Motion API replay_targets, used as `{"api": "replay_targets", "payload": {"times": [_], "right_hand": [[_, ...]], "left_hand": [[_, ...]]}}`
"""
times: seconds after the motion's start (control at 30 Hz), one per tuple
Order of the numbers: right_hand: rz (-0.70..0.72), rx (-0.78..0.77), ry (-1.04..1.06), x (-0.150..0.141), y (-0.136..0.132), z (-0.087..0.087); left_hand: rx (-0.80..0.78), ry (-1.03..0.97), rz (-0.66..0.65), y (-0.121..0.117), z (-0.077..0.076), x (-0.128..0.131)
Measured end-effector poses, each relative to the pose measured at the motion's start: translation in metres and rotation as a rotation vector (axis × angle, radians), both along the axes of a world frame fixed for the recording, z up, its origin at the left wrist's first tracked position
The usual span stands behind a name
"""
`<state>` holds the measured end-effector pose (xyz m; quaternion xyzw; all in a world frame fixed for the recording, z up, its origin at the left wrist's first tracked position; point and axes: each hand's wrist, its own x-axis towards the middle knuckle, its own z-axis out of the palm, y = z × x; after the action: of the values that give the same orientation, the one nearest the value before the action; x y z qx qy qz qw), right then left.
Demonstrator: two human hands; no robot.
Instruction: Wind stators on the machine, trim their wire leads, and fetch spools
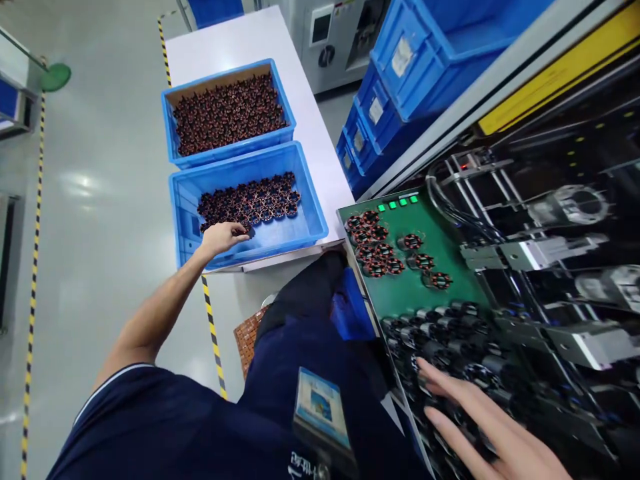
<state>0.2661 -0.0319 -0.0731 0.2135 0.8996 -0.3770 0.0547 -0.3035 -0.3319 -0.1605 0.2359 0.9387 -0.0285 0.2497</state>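
My left hand (pixel 224 239) reaches into the near blue bin (pixel 315 200). Its fingers are closed on a wound motor stator (pixel 241 229) at the front of the rows, partly hidden by the hand. Packed rows of copper-wound stators (pixel 265 199) fill the back of that bin's floor. On the right, my right hand (pixel 493 417) hovers at a group of black stator cores (pixel 445 337), with thumb and fingers apart and nothing visible between them. Several wound stators (pixel 377 250) stand on the green bench top (pixel 395 293), with three more (pixel 421 261) in a loose line beside them.
A second blue bin (pixel 167 127) full of wound stators sits behind on the white table (pixel 225 41). Machine fixtures (pixel 540 253) overhang the bench at right. Stacked blue crates (pixel 395 73) stand beyond. A woven seat (pixel 247 340) is beside my legs.
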Motion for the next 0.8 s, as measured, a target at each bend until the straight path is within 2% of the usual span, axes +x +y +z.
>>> {"api": "replay_targets", "payload": {"times": [0.1,0.2,0.3,0.4,0.57,0.8], "right_hand": [[0.054,0.052,-0.018,-0.032,-0.007,0.011],[0.068,0.075,-0.061,-0.055,-0.015,0.021],[0.046,0.053,-0.065,-0.066,-0.023,0.024],[0.027,0.021,-0.022,-0.069,-0.031,0.022],[0.026,-0.062,0.018,-0.069,-0.045,0.016],[0.023,-0.114,0.001,-0.072,-0.054,0.005]], "left_hand": [[-0.015,-0.065,-0.078,0.035,-0.019,-0.005],[-0.003,-0.119,-0.155,0.083,-0.04,-0.005],[0.039,-0.134,-0.199,0.128,-0.059,0.002],[0.08,-0.134,-0.219,0.158,-0.075,0.011],[0.098,-0.143,-0.24,0.174,-0.089,0.019],[0.09,-0.141,-0.188,0.185,-0.082,0.013]]}}
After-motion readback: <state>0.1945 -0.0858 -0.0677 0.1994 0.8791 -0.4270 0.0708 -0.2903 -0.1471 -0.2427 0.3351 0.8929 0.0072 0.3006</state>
